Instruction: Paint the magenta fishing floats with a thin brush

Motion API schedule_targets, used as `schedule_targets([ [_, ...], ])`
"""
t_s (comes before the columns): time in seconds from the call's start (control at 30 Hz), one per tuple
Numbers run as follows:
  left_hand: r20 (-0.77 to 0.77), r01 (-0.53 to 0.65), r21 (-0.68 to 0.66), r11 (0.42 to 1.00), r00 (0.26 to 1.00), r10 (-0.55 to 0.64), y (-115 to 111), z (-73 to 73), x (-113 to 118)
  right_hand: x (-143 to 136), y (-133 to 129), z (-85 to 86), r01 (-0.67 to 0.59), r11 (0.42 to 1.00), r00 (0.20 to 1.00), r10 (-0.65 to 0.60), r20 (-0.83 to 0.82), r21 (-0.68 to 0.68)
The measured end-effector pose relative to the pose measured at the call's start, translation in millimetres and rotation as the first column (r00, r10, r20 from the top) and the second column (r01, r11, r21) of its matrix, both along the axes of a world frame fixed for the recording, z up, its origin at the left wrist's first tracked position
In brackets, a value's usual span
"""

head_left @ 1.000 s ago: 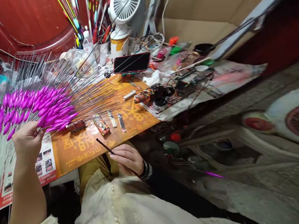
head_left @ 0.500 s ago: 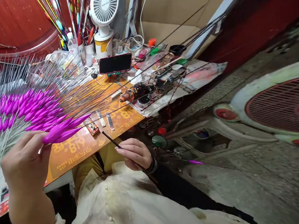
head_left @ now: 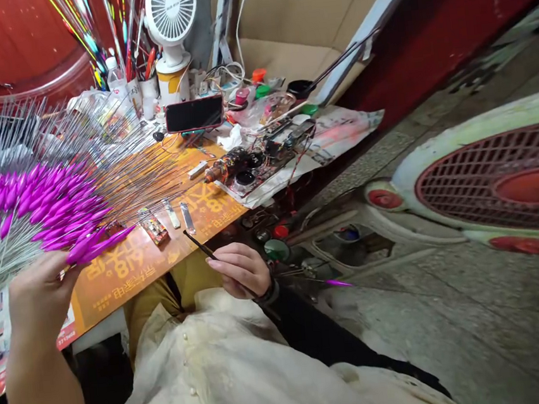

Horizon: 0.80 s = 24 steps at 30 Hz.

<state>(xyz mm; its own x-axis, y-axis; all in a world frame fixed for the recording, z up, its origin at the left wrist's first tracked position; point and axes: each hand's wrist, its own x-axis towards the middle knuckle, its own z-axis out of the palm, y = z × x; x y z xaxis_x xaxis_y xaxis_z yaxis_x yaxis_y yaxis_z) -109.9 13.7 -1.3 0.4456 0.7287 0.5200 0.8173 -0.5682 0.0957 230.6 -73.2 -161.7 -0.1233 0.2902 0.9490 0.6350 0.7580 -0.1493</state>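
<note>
At the left, my left hand (head_left: 44,287) is closed, with its fingers pinched at the near end of a few glossy purple fishing floats (head_left: 95,245). These lie up against the front of a large pile of similar purple floats (head_left: 54,200), whose thin stems fan out over the table. My fingers partly hide the grip. My right hand (head_left: 242,269), near the table's front edge, is closed around a slim dark paintbrush (head_left: 199,244), its tip pointing up and left. It touches nothing else.
On the orange-covered table (head_left: 128,276) lie a small printed box (head_left: 154,227), flat strips (head_left: 187,217) and a motor-like tool (head_left: 228,166). Behind stand a phone (head_left: 194,114) and a small white fan (head_left: 171,11). A large floor fan (head_left: 495,174) is at the right; one purple float (head_left: 338,283) sticks out below the table.
My left hand has brought its floats down and left against the pile; their long stems no longer stretch across the view. My right hand keeps the brush in nearly the same pose. The view has shifted slightly.
</note>
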Motion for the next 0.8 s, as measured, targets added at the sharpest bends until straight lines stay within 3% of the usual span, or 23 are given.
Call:
schedule_targets([
  [0.1,0.037,-0.12,-0.171,0.978,0.991,0.129,2.2,-19.5,-37.6,6.1,9.5,-3.4,0.031,0.999,1.0,-0.031,0.003,-0.016],
  [0.23,0.052,-0.254,-0.291,0.923,0.959,0.28,-6.0,-30.7,-64.8,7.7,31.8,-10.9,0.062,0.995,0.998,-0.063,-0.015,-0.074],
  [0.43,0.021,-0.302,-0.378,0.875,0.942,0.334,-4.2,-38.0,-75.5,-3.5,72.7,-11.1,0.188,0.94,0.969,-0.225,-0.105,-0.286],
  [0.57,0.056,-0.274,-0.403,0.873,0.945,0.322,0.1,-40.2,-75.0,-9.6,89.1,-6.7,0.203,0.888,0.953,-0.276,-0.125,-0.413],
  [0.8,-0.015,-0.26,-0.346,0.901,0.962,0.272,7.0,-48.8,-83.1,-8.9,93.3,-6.3,0.259,0.865,0.951,-0.306,-0.043,-0.431],
])
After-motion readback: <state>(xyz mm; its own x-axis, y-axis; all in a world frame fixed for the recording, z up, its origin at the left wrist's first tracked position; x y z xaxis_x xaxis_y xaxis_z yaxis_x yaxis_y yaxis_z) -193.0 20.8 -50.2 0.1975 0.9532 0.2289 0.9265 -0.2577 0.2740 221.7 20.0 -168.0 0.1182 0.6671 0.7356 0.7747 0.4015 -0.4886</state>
